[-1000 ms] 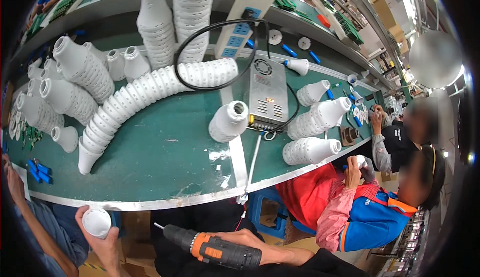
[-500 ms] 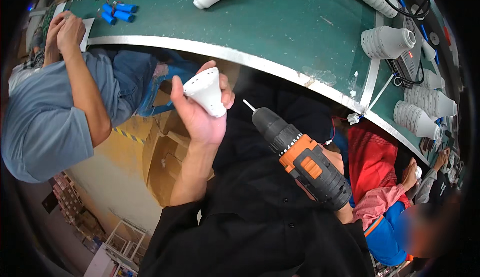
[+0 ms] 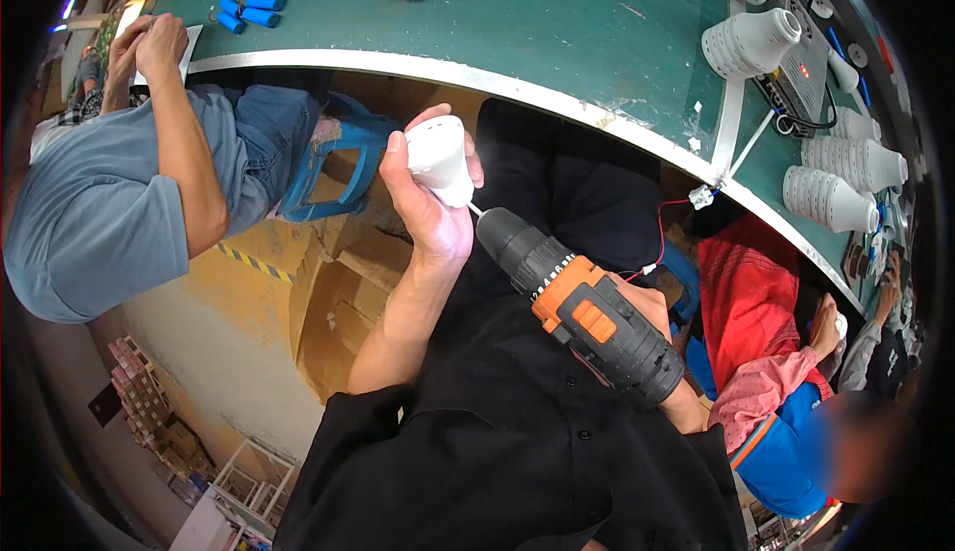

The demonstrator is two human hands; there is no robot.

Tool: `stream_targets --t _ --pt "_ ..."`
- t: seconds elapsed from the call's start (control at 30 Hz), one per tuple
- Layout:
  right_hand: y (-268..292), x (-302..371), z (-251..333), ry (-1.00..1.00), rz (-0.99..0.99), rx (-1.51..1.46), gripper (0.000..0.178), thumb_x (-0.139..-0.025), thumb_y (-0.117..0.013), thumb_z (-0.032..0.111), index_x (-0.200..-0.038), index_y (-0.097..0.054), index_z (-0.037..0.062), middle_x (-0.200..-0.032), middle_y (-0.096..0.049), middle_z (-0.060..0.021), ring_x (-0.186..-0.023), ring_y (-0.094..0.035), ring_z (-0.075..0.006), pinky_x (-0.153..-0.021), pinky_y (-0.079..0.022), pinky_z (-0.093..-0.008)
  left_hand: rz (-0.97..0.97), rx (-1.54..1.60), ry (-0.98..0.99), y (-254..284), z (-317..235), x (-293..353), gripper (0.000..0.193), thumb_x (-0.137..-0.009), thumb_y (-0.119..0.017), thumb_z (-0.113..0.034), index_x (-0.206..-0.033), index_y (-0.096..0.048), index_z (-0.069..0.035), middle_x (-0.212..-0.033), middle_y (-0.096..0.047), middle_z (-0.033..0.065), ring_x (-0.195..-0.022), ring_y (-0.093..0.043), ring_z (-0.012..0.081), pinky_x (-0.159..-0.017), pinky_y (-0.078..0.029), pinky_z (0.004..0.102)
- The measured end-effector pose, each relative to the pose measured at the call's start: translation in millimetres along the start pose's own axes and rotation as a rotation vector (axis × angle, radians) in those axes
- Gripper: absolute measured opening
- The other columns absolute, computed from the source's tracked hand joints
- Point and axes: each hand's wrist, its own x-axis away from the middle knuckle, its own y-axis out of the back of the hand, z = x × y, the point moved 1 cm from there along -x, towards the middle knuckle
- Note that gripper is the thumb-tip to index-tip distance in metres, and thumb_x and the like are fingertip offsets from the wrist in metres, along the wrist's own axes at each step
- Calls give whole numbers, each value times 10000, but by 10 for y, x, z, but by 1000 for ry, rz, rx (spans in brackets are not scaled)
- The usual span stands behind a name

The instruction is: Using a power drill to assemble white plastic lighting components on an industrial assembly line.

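Gripping a small white plastic lamp housing (image 3: 439, 160) at the centre of the frame, the left hand (image 3: 428, 203) wraps its fingers around the rounded body and holds it up below the desk edge. Just right of it, the right hand (image 3: 652, 317) is clenched around the handle of a black and orange cordless drill (image 3: 582, 307), whose bit touches the housing's lower end. Along the top of the frame runs the green desk (image 3: 557, 24) with its metal rim. On it lie blue cylindrical cells (image 3: 249, 9) at the upper left and stacks of white ribbed housings (image 3: 751, 42) at the upper right. A person in a grey-blue shirt (image 3: 90, 213) sits at the left; another in red and blue (image 3: 766, 372) sits at the right.
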Motion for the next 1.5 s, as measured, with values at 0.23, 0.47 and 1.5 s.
stream_targets --t 0.23,0.47,1.5 --pt "-1 103 -6 -23 -60 34 463 -792 -742 73 -1196 -606 -105 -1228 -658 -230 -1086 -690 -310 -930 -524 -337 -3 -47 -39 -6 25 0 632 -961 -376 -573 -1182 -591 -21 -801 -594 79 -620 -547 164 -531 -413 279" --pt "-75 161 -158 50 -156 194 403 -698 -762 17 -1089 -664 29 -1034 -696 -148 -943 -707 -329 -829 -566 -367 2 -64 -33 -71 22 70 627 -963 -367 -576 -1182 -585 -30 -807 -595 76 -634 -545 158 -543 -413 274" --pt "-21 227 -266 6 -193 -36 570 -684 -717 75 -1235 -580 21 -944 -706 -189 -888 -676 -407 -736 -537 -442 -10 -200 -117 -195 231 160 536 -1019 -327 -484 -1221 -527 -29 -774 -560 68 -610 -525 142 -522 -429 256"
